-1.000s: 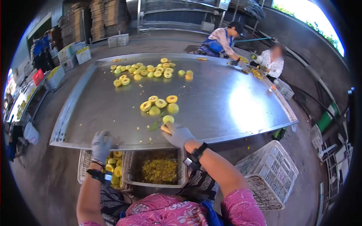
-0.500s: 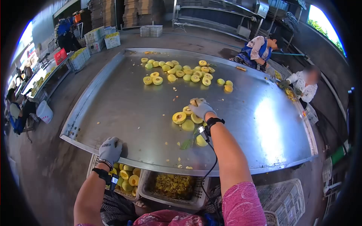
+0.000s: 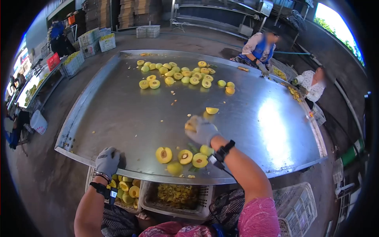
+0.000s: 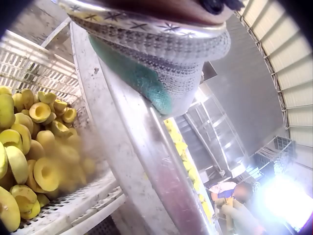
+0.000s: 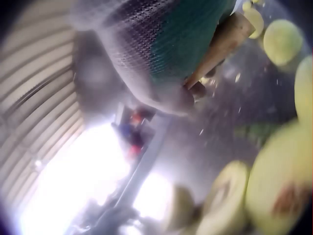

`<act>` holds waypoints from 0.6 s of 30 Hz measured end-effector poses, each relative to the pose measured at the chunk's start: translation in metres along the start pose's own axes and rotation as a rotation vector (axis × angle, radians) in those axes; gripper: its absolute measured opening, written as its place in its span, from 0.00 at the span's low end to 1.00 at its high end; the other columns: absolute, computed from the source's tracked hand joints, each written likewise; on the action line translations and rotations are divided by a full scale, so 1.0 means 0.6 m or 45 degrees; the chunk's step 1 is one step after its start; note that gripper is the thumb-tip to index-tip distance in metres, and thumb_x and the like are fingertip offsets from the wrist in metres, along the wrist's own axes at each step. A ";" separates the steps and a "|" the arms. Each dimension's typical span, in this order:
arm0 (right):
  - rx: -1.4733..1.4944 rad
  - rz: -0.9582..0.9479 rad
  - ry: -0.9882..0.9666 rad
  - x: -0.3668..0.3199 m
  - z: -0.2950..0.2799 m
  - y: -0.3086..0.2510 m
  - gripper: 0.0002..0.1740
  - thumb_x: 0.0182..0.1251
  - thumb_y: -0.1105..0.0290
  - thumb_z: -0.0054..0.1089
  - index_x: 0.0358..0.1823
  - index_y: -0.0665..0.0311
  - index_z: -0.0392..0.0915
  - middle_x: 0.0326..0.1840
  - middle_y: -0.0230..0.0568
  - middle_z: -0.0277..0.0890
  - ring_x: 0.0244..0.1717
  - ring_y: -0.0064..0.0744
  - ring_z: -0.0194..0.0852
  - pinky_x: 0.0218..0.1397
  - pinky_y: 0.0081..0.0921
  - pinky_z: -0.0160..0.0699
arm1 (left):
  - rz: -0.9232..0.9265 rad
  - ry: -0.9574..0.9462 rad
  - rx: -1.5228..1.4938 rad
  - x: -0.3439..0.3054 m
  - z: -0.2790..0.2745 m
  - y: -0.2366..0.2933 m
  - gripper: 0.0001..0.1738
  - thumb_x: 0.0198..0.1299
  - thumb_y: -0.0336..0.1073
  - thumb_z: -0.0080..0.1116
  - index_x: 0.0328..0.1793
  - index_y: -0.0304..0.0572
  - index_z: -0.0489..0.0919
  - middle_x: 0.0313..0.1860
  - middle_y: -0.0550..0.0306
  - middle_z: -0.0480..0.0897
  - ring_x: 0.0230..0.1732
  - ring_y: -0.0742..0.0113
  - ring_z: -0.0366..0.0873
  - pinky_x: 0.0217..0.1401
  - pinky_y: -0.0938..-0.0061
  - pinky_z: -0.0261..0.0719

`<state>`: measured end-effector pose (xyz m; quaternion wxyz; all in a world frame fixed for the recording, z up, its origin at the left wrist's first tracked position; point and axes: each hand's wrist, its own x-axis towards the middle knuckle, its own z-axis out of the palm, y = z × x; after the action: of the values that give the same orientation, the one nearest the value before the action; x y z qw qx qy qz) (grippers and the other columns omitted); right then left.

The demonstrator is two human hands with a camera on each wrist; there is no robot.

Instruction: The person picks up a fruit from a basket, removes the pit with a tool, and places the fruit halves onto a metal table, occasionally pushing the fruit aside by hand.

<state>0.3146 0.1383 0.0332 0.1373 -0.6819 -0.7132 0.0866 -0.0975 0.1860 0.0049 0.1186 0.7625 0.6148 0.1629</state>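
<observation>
My gloved left hand (image 3: 107, 161) rests on the near rim of the metal table (image 3: 150, 118), fingers loosely bent; the left wrist view shows it against the rim (image 4: 146, 147). Over the tabletop my gloved right hand (image 3: 202, 131) is blurred, and the right wrist view shows it gripping a wooden handle (image 5: 220, 49); the handle's far end is hidden. Several halved yellow-green fruits lie between it and the near edge, including a half (image 3: 164, 155) and another with a brown centre (image 3: 185, 157). A single half (image 3: 212, 110) lies beyond the right hand.
A larger group of fruits (image 3: 169, 80) lies toward the far side. Below the near edge stand a crate of fruit halves (image 4: 46, 174) and a crate of scraps (image 3: 177, 194). An empty-looking crate (image 3: 296, 205) is at right; two people work at the far right corner.
My right hand has come back toward the near edge. Several fruit halves now lie nearer that edge, spread apart, with one left farther away. The left hand stays on the rim.
</observation>
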 end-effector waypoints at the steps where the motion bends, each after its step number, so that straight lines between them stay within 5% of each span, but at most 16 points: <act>1: 0.007 0.065 0.101 0.022 -0.011 0.026 0.25 0.64 0.49 0.54 0.59 0.50 0.76 0.62 0.46 0.69 0.68 0.54 0.65 0.70 0.47 0.66 | -0.039 -0.032 -0.011 -0.002 -0.005 0.006 0.16 0.65 0.47 0.53 0.44 0.44 0.83 0.45 0.49 0.83 0.49 0.46 0.80 0.53 0.58 0.77; 7: -0.130 0.549 0.200 0.104 -0.023 0.131 0.24 0.63 0.51 0.53 0.60 0.46 0.76 0.66 0.43 0.66 0.74 0.54 0.56 0.73 0.48 0.64 | -0.003 0.005 -0.021 0.002 0.000 -0.002 0.16 0.64 0.47 0.53 0.43 0.44 0.83 0.45 0.48 0.83 0.49 0.46 0.80 0.54 0.58 0.78; 10: -0.082 0.578 -0.103 0.116 0.023 0.157 0.24 0.64 0.50 0.52 0.60 0.45 0.76 0.67 0.40 0.66 0.75 0.52 0.56 0.74 0.46 0.63 | 0.000 0.015 -0.028 0.004 -0.002 -0.002 0.16 0.64 0.47 0.54 0.42 0.44 0.84 0.44 0.49 0.84 0.48 0.46 0.81 0.53 0.58 0.78; 16: -0.147 0.097 -0.321 0.001 0.043 0.093 0.25 0.64 0.49 0.52 0.60 0.47 0.78 0.67 0.41 0.68 0.74 0.49 0.56 0.75 0.46 0.58 | -0.031 0.000 -0.056 -0.003 -0.009 0.001 0.18 0.65 0.49 0.53 0.42 0.45 0.84 0.44 0.49 0.84 0.48 0.46 0.81 0.53 0.57 0.78; 18: -0.219 0.188 -0.550 -0.019 -0.002 0.031 0.24 0.65 0.50 0.52 0.60 0.49 0.78 0.63 0.44 0.70 0.72 0.50 0.59 0.74 0.46 0.58 | -0.040 -0.014 -0.058 -0.004 -0.010 0.000 0.18 0.64 0.50 0.52 0.44 0.46 0.84 0.45 0.49 0.84 0.49 0.47 0.81 0.54 0.58 0.77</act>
<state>0.3332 0.1281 0.0278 -0.0836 -0.7069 -0.6791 0.1792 -0.1002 0.1833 0.0104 0.1418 0.7508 0.6221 0.1709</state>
